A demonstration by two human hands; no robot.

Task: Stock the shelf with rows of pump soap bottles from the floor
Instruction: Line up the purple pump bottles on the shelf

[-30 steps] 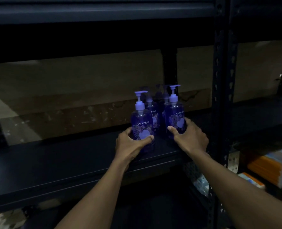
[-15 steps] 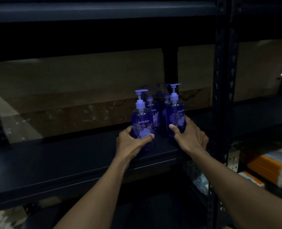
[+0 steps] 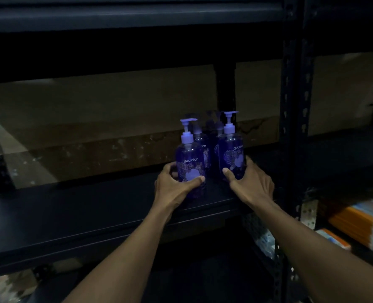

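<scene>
We've got both hands at the shelf (image 3: 72, 215), toward its right end, just left of the upright post (image 3: 294, 127). Left hand (image 3: 176, 186) grips the front-left bottle (image 3: 190, 162): thumb across the label low down, fingers curled round its left side. Right hand (image 3: 250, 182) grips the front-right bottle (image 3: 232, 156) the same way, thumb on its left face, fingers wrapped round the right side & partly hidden. Both bottles stand upright, long axis vertical, pumps on top. Each sits straight ahead of its palm, so any push goes toward the shelf's back edge, along its row. Rear bottles (image 3: 202, 145) stand behind them, dim, count unclear. The front-left one sits nearer the front edge than the front-right, w/ a gap between the two. Our read: next is to slide the left one back level w/ the right, then let go. Keep the push low, near the base; pushed high, a tall bottle could tip into the row behind.
</scene>
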